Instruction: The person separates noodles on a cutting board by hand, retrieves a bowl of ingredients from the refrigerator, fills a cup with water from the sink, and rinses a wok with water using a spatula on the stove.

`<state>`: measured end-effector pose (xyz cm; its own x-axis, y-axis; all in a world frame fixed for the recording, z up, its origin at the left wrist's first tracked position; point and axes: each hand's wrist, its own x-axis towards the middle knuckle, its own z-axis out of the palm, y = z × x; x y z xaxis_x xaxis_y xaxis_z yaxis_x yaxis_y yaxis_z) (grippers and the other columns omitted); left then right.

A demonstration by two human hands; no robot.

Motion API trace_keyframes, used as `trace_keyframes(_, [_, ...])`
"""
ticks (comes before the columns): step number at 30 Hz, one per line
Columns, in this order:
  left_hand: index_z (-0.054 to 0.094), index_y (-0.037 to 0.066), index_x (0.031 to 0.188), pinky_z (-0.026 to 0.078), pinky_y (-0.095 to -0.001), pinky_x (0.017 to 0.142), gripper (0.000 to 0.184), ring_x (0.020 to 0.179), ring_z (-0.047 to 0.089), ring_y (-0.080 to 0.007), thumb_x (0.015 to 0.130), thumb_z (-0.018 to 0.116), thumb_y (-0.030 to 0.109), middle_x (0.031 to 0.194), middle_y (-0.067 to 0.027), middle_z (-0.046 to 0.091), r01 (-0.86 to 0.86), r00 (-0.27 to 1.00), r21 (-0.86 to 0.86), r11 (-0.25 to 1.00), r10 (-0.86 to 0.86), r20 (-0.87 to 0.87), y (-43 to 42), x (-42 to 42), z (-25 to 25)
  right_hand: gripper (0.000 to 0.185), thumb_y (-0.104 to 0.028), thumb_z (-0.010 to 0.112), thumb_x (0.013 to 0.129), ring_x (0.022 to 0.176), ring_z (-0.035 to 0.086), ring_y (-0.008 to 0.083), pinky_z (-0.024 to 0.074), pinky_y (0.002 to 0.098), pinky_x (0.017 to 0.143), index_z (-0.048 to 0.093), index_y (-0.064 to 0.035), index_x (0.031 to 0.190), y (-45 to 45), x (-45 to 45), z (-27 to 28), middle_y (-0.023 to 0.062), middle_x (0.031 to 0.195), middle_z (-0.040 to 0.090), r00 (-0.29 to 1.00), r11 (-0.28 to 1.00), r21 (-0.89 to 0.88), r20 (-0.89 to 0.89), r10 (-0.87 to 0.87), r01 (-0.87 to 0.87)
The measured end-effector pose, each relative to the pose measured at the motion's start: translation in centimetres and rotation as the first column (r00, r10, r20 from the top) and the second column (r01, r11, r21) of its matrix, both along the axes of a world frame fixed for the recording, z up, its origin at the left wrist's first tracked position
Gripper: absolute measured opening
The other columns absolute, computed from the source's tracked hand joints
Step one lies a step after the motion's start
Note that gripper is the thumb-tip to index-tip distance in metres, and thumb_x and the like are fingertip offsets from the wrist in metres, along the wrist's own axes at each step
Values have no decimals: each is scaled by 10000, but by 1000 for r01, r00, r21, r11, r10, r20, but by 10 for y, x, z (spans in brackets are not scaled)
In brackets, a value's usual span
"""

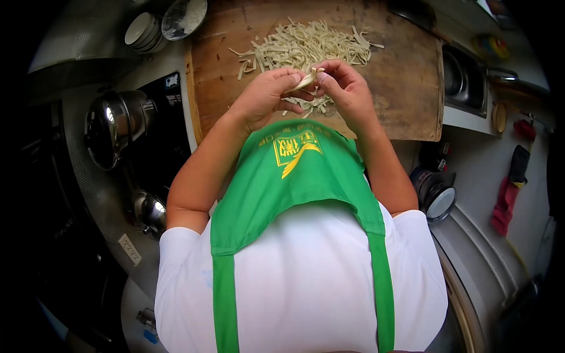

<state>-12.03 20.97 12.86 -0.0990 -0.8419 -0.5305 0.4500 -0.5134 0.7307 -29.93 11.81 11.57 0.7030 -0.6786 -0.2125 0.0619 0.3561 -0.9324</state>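
Above the near part of the wooden board (pixel 406 88), my left hand (pixel 268 94) is closed on a few pale, flat noodle strips (pixel 306 80), pinched between thumb and fingers. Thumb and fingertips of my right hand (pixel 347 91) grip the other end of those strips. A large loose heap of cut noodles (pixel 315 44) lies on the board just beyond both hands. Beneath my hands, close to the green apron (pixel 318 170), is a smaller scatter of noodles (pixel 318 106), partly hidden by my fingers.
Stacked white bowls (pixel 141 32) and a bowl with white powder (pixel 184 17) stand left of the board. A lidded steel pot (pixel 109 126) is on the left, with another shiny pot (pixel 150 212) nearer. The sink (pixel 468 79) lies right; below it sits a dark pan (pixel 438 197).
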Motion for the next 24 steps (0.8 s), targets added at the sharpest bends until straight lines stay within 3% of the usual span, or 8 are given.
trace_keyframes(3, [525,49,1197,554,-302,723,317,962,651,-192,976,515,277,1046,-85,643,-21,1000,51,998,21,5,1,-2,15,147,-105,608,930,846,610,104,509,251,741,593,-13,1043,2,-4,-2,31,924,636,999,1000,-11,50,-19,20])
trace_keyframes(6, [529,47,1178,557,-288,682,302,932,657,-172,981,509,275,1029,-80,641,135,986,34,990,-137,91,3,-9,27,144,-88,618,920,853,607,103,510,250,746,596,-13,1041,2,-5,0,35,935,637,995,998,33,82,49,-52])
trace_keyframes(8, [533,47,1167,554,-277,653,294,934,653,-155,987,504,277,1025,-65,638,53,984,-51,997,-43,173,9,-13,20,144,-67,632,910,858,610,103,516,251,756,600,-13,1040,4,-4,1,37,942,642,996,998,45,86,32,-36])
trace_keyframes(12, [534,44,1142,557,-279,641,272,924,649,-146,991,507,268,1015,-62,629,82,952,-61,995,-61,301,12,-15,10,136,-37,639,903,887,619,108,521,250,788,607,-11,1032,5,-4,0,41,979,649,992,991,119,116,45,-59])
trace_keyframes(15, [536,43,1116,561,-278,636,235,908,647,-145,986,526,239,992,-52,622,-66,933,-70,995,86,349,12,-15,5,128,-16,639,900,913,632,126,536,273,818,610,-2,1024,10,-2,-5,55,987,658,995,999,-19,95,-41,43])
trace_keyframes(18, [536,41,1083,567,-286,640,198,905,645,-147,985,526,213,967,-45,617,-88,974,-20,996,91,208,9,-12,5,123,-2,627,903,935,642,150,552,305,833,608,8,1024,11,-1,-1,76,998,662,997,998,-59,77,16,-11])
trace_keyframes(20, [546,39,1012,568,-310,673,169,852,644,-161,982,504,199,927,-69,623,-348,937,106,931,347,30,6,-4,-20,119,-5,620,909,945,651,173,567,333,831,609,8,1026,15,1,10,92,989,669,980,999,-7,194,-45,47])
trace_keyframes(24, [521,32,1089,578,-319,690,171,952,658,-206,990,494,169,1002,-96,629,-510,848,216,833,528,-34,-2,22,-53,116,-9,614,915,959,654,184,567,331,836,611,1,1031,11,-3,28,99,998,670,969,992,57,218,-118,108])
